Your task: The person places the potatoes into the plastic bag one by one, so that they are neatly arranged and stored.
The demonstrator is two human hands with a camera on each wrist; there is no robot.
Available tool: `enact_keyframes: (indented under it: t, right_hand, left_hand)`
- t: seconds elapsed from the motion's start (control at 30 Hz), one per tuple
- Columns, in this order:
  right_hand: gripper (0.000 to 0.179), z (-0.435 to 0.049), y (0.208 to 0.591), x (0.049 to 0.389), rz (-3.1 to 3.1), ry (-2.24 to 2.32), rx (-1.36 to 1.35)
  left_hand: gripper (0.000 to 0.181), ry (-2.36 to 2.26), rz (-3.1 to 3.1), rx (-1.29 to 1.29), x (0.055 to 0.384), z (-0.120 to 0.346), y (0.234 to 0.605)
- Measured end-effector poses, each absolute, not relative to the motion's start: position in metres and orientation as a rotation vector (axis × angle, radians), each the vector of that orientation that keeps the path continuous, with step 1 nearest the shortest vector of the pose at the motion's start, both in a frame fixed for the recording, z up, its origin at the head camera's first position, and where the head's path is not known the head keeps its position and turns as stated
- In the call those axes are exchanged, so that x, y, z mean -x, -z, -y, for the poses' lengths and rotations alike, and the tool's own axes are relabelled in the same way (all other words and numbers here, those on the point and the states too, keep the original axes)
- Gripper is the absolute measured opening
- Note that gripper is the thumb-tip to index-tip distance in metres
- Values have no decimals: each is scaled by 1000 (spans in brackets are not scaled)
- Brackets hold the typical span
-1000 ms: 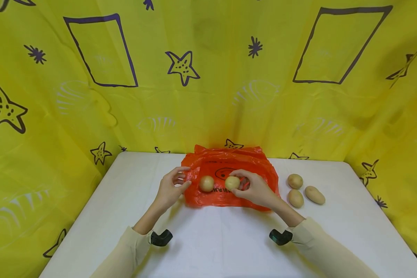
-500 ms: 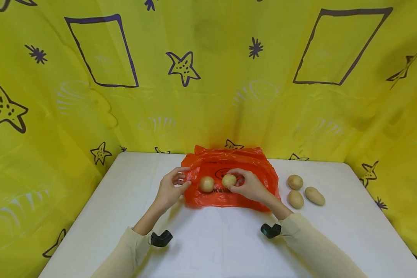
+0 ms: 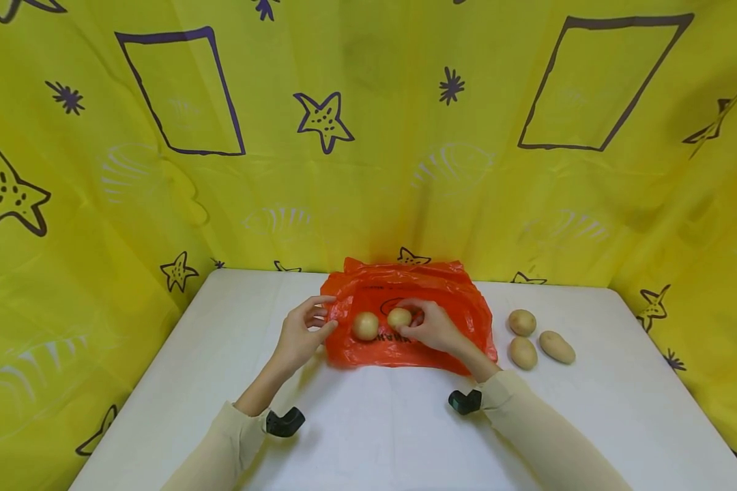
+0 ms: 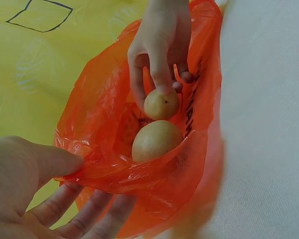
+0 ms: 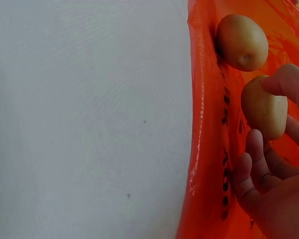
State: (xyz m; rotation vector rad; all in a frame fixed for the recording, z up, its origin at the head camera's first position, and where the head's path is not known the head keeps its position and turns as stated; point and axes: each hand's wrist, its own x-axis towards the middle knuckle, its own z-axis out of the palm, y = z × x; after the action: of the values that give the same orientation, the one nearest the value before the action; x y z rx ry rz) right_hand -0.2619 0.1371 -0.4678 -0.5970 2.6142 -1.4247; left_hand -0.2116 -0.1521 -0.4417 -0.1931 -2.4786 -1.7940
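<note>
A red plastic bag (image 3: 432, 354) with dark print lies spread on the table, its mouth gaping. The left hand (image 3: 302, 333) pinches the bag's left edge; in the left wrist view its thumb (image 4: 65, 162) lies over the film and the fingers go beneath. Inside the bag sits one potato (image 3: 365, 326), also plain in the right wrist view as a rounded potato (image 5: 242, 43). Just right of it, the right hand (image 3: 432, 327) holds a second, smaller potato (image 3: 399, 318) between thumb and fingers. Whether this held potato touches the bag's bottom, I cannot tell.
Three loose potatoes lie right of the bag: an upper one (image 3: 522, 322), a lower one (image 3: 523, 352) and a longer one (image 3: 557, 347). The white table (image 3: 381, 429) ends at a yellow patterned curtain (image 3: 368, 191) behind and at both sides.
The right hand has moved left with its potato, closer to the potato lying in the bag. The left hand and the loose potatoes have stayed in place.
</note>
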Motion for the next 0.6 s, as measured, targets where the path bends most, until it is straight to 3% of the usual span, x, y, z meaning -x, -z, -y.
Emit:
enact_keyframes:
  t: [0.6]
  right_hand:
    - [41,-124,475,274,-2671,1396,575]
  left_hand:
    - [40,1794,2484,180,210,151,441]
